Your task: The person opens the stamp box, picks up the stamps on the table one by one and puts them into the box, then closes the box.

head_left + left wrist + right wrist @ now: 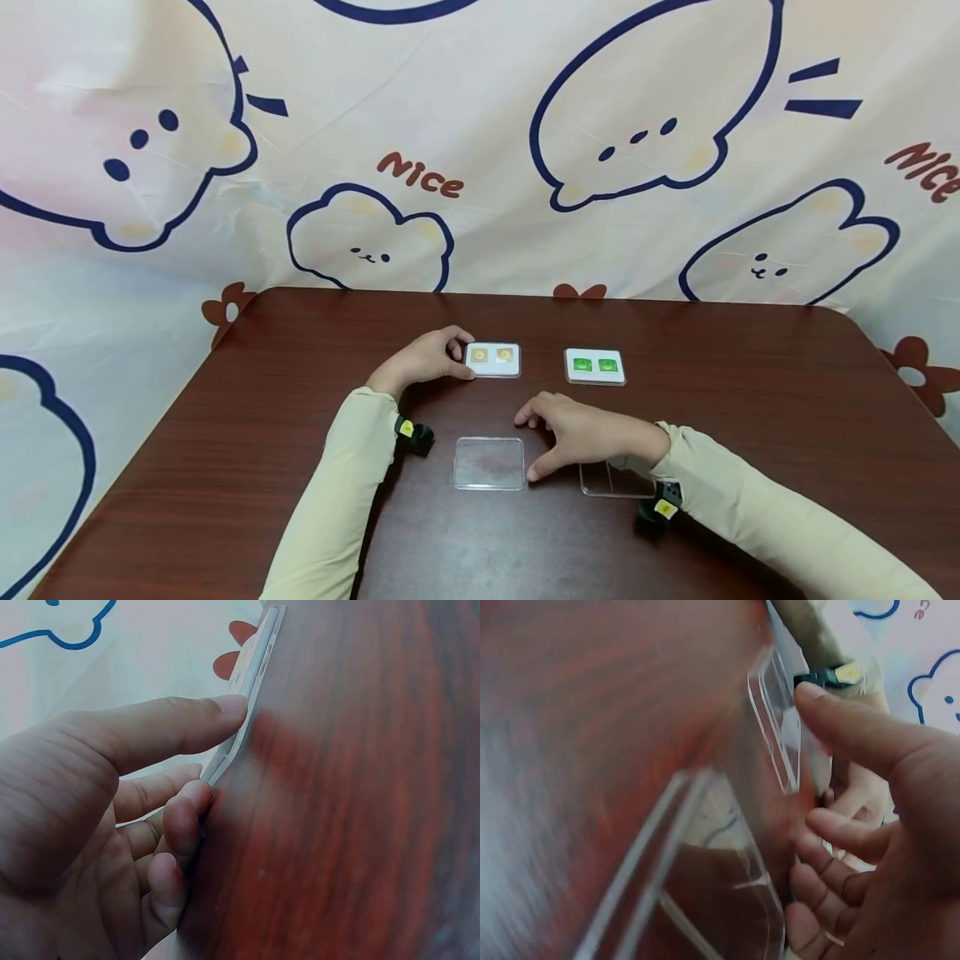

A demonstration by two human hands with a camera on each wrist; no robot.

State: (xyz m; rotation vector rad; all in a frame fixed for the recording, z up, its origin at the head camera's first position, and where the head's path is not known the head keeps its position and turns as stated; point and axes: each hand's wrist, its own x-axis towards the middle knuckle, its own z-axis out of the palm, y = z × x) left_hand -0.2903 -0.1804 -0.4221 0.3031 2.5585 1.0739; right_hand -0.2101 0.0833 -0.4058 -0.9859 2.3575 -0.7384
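Note:
At the back of the table, my left hand [426, 360] pinches a flat, shallow white case [492, 370] by its left side, thumb on the near edge and fingers beyond. Two yellowish squares show on the case's face. The left wrist view has the same case [257, 671] edge-on, low against the tabletop. My right hand [581, 429] hovers with fingers spread, holding nothing. Its thumb is close to the right edge of a clear rectangular lid or tray [489, 463]. Beneath the right wrist lies a second clear piece [611, 494], partly hidden by the hand and sleeve.
Right of the held case lies a similar white case [596, 377] with two green squares. Everything lies on a dark brown wooden table [225, 467]. A patterned cloth [487, 100] hangs behind its back edge.

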